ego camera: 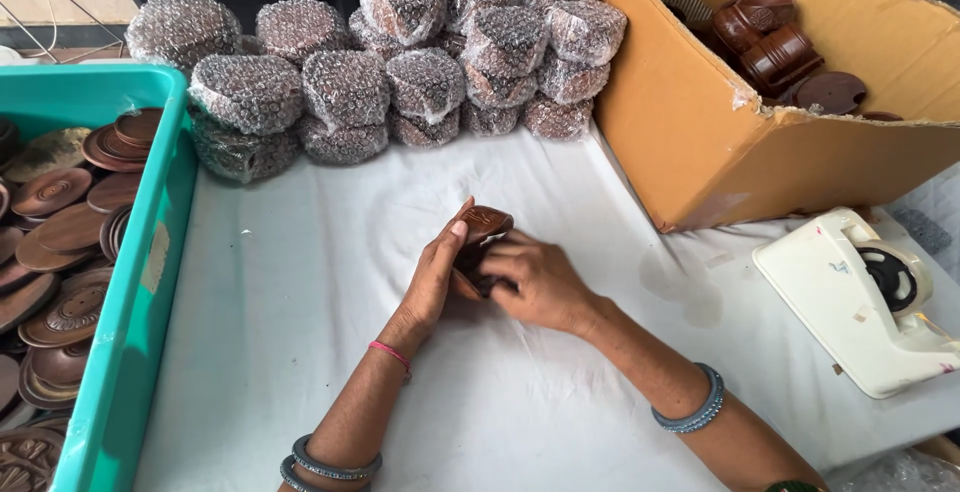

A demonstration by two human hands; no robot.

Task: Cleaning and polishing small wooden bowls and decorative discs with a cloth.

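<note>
Both my hands meet over the middle of the white-covered table (300, 282). They hold a small round brown wooden box (485, 222) between them. My left hand (438, 270) cups its left side with the thumb up against the carved lid. My right hand (535, 277) wraps the lower body from the right, fingers curled around it. The lid tilts up and away from me. Most of the box body is hidden by my fingers.
A teal plastic crate (140, 292) of carved brown wooden lids sits at the left. Several bubble-wrapped round bundles (400, 62) are piled at the back. An open cardboard carton (730, 142) with brown wooden boxes stands back right. A white tape dispenser (860, 297) lies at the right.
</note>
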